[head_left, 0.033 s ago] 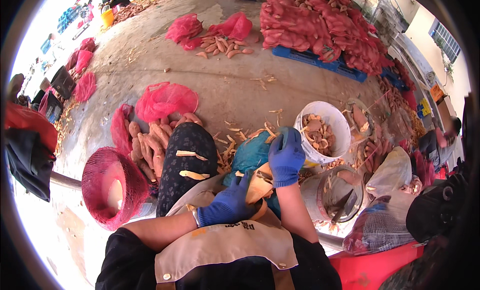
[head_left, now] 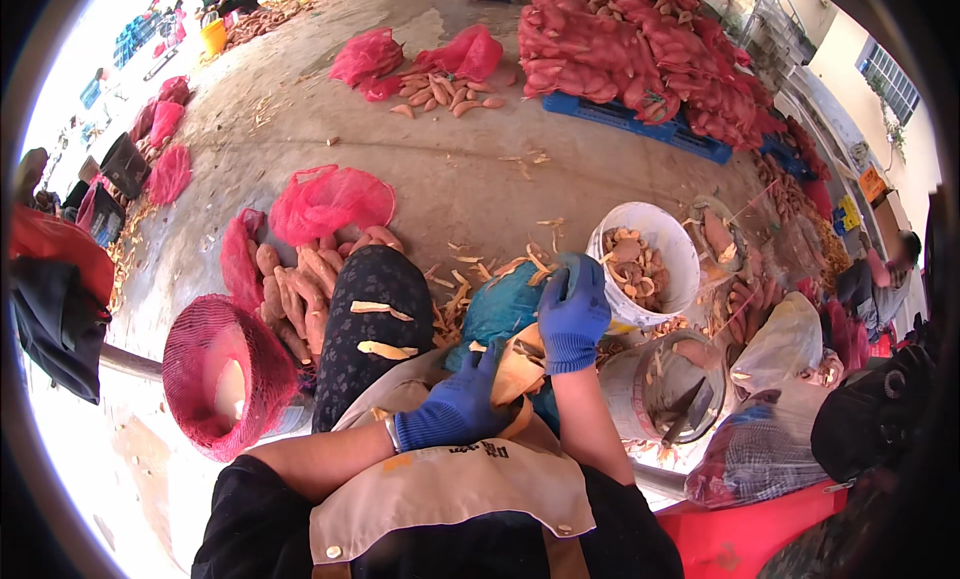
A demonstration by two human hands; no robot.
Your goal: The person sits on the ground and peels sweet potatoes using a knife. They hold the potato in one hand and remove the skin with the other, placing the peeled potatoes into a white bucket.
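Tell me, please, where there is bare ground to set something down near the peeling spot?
Bare concrete lies between the red net bag and the blue pallet. Crowded: peelings around the white bucket, sweet potatoes beside the left knee, bags at right.

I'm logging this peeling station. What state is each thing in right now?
Left hand: blue-gloved, gripping the sweet potato.
Right hand: blue-gloved, closed over the top of it.
Sweet potato: held between both hands, pale flesh showing.
White bucket: upright, part-filled with pieces.
Red net sack: mouth open beside the knee.
Unpeeled pile: loose on the floor.
Peelings: scattered on the floor and lap.
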